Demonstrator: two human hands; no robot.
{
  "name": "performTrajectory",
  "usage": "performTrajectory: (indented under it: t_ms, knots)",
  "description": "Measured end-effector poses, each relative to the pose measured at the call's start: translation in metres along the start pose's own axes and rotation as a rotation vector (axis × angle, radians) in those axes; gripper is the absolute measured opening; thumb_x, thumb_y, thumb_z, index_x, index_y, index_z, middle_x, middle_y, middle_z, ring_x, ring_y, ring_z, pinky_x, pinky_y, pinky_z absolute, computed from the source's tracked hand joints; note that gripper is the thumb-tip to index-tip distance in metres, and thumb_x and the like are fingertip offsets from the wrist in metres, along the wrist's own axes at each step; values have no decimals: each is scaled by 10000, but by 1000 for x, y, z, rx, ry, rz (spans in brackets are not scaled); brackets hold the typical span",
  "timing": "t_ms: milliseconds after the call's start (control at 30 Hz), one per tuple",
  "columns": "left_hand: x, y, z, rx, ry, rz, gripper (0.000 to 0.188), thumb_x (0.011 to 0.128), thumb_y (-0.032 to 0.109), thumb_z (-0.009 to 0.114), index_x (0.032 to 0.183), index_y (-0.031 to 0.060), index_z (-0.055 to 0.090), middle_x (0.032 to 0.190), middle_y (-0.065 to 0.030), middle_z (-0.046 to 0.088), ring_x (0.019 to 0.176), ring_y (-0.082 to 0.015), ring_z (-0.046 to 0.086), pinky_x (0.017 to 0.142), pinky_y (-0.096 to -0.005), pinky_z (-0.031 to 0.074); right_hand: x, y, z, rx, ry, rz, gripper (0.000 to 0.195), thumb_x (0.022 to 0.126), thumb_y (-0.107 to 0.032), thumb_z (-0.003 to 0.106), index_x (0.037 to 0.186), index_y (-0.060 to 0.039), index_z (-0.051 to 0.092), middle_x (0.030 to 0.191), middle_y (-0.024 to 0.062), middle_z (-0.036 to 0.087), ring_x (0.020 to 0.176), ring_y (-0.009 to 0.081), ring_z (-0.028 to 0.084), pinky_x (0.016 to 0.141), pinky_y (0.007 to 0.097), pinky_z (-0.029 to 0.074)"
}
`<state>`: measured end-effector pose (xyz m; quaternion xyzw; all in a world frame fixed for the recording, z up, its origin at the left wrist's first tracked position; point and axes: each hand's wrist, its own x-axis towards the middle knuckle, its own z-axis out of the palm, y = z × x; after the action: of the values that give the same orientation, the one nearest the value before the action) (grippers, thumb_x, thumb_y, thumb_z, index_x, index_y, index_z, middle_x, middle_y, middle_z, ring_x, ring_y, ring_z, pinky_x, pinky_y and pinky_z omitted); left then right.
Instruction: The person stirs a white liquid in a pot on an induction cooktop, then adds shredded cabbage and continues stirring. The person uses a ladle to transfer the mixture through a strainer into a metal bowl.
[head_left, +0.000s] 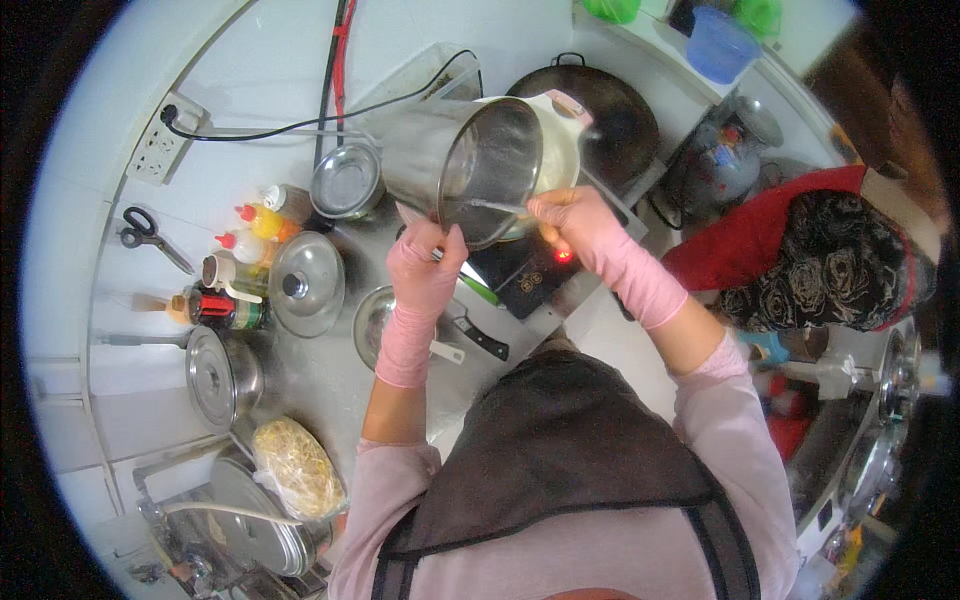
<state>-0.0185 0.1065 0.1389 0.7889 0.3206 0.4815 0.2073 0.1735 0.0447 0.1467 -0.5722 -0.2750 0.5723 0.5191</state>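
Both my hands wear thin pink gloves. A tall steel pot (412, 139) is tipped on its side with its open mouth towards me. My left hand (426, 266) grips the near lower rim of this pot. In my right hand (581, 225) is a slender utensil (496, 205), its pale shaft reaching across the pot's mouth. The far tip of the utensil is too blurred to tell its kind. Behind the mouth, partly hidden, stands a white pot with pink handles (562, 142). Below my hands lies a black induction cooker (529, 277) with a lit red display.
A black-handled knife (484, 337) and a small pan (371, 322) lie near my left forearm. Leftward stand a glass lid (306, 285), squeeze bottles (259, 221) and a lidded pot (217, 379). A power cord (300, 133) hangs from the wall socket. A large wok (600, 112) sits behind.
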Motion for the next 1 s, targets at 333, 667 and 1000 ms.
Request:
performTrajectory:
  t_ms: [333, 667, 1000]
  knots:
    - [-9, -5, 5, -428, 48, -433, 245, 782, 91, 607, 585, 30, 475, 554, -20, 499, 525, -82, 436, 520, -234, 378, -6, -21, 4, 223, 32, -56, 164, 834, -121, 532, 817, 38, 573, 523, 41, 467, 389, 102, 351, 358, 225, 251]
    - [1, -11, -12, -634, 323, -575, 262, 839, 113, 534, 592, 51, 471, 582, -18, 530, 539, -71, 477, 535, -206, 393, -18, -45, -35, 140, 169, -204, 164, 829, -157, 549, 795, 2, 574, 507, 21, 476, 373, 90, 356, 355, 215, 232]
    - [-10, -30, -44, -523, 476, -552, 249, 837, 124, 544, 607, 57, 476, 584, -31, 531, 536, -93, 480, 546, -223, 398, 27, 40, -64, -1072, 678, -1007, 82, 770, -88, 562, 842, -99, 599, 645, 115, 584, 592, 296, 572, 500, 366, 442]
